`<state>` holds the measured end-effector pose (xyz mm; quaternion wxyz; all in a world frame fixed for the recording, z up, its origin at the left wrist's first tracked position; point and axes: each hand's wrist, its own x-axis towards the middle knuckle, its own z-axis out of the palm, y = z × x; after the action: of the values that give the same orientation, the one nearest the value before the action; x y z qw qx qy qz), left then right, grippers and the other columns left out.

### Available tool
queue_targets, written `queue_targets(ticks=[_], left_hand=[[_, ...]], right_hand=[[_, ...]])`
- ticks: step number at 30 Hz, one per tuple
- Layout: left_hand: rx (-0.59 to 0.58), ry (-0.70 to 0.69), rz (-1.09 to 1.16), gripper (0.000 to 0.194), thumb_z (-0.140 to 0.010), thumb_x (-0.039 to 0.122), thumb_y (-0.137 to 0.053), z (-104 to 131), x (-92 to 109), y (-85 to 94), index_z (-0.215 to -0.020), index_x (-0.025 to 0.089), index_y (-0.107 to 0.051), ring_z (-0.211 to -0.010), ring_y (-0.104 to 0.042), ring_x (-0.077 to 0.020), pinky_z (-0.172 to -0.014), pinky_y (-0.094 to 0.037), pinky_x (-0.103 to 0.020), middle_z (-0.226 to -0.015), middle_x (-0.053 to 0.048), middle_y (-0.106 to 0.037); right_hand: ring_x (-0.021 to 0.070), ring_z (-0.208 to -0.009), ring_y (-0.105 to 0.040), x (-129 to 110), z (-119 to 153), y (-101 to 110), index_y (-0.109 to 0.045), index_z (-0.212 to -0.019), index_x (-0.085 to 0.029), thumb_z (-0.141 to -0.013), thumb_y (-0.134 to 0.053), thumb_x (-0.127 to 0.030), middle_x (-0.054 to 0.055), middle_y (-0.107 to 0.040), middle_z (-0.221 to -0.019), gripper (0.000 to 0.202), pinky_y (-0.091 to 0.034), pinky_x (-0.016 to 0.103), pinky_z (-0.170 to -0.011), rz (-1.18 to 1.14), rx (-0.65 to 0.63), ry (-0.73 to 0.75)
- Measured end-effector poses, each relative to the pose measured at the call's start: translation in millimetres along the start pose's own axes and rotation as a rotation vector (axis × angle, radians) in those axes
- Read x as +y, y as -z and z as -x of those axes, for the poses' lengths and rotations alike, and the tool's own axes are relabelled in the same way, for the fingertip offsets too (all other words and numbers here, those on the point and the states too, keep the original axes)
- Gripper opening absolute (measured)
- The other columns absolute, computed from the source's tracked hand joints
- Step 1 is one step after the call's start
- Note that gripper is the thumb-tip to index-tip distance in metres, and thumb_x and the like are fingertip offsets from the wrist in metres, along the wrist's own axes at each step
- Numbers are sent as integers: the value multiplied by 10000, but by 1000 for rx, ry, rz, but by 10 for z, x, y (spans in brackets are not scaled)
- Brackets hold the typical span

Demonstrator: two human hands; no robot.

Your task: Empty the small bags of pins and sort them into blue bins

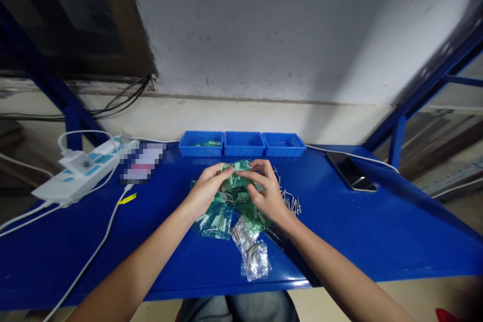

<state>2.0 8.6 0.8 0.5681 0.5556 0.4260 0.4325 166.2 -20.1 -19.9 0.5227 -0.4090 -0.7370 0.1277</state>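
Note:
Between my two hands, a green plastic bag [238, 167] with small pale pieces inside is held above the blue table. My left hand [207, 186] grips its left side between thumb and fingers. On the right side, my right hand [267, 188] has its fingers closed on the same bag. Below lie more green bags [217, 221] of pale strips, partly hidden by my hands. Nearer the table's front edge are clear bags [255, 259] with small metal pins in them. Loose metal pins [292, 203] lie scattered just right of my right hand.
Three blue bins [244, 151] stand in a row at the back; the left one holds green bags [207, 144]. A white power strip [81, 173] with cables and a pixelated phone-like item [143, 163] are on the left. A black phone [350, 171] lies at the right.

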Motion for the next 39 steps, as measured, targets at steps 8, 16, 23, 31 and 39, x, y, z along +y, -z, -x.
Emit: queue_targets(ticks=[8, 16, 23, 31, 39], left_hand=[[12, -736, -848, 247, -846, 177, -511, 55, -104, 5, -1054, 255, -618, -949, -527, -200, -821, -444, -340, -993, -47, -582], [-202, -477, -729, 320, -833, 329, -553, 68, -113, -52, -1142, 247, -577, -1014, -537, -213, -796, -471, -334, -1109, -64, -563], [-151, 112, 7, 514, -855, 577, -388, -25, -146, -9, -949, 130, -623, -667, -599, -151, -505, -404, -226, -787, -76, -628], [648, -792, -752, 255, -868, 300, -502, -224, 296, 366, -1051, 195, -644, -877, -589, -177, -780, -456, -299, -981, -79, -622], [139, -370, -1261, 375, -849, 423, -483, -444, 281, 633, -1118, 202, -625, -878, -591, -220, -765, -470, -346, -1102, -103, -577]], right_hand=[[140, -590, -475, 42, -121, 45, -616, -638, -163, -815, -505, -459, 17, -503, -642, 362, -392, 270, -556, -424, -8, -571], [126, -597, -502, 95, -93, -4, -625, -803, -161, -777, -580, -394, 6, -589, -690, 239, -381, 235, -544, -335, 130, -533], [203, -962, -553, 15, -33, 8, -680, -963, -249, -808, -431, -102, 62, -581, -1004, 328, -460, 366, -833, 23, 19, -5], [241, -1180, -435, -26, -6, -31, -587, -1116, -249, -827, -453, -127, 98, -414, -1215, 342, -476, 396, -906, 78, 50, -41], [244, -1114, -455, 70, -46, 24, -576, -1095, -230, -855, -486, -257, 99, -397, -1129, 258, -487, 401, -884, 145, 85, -186]])
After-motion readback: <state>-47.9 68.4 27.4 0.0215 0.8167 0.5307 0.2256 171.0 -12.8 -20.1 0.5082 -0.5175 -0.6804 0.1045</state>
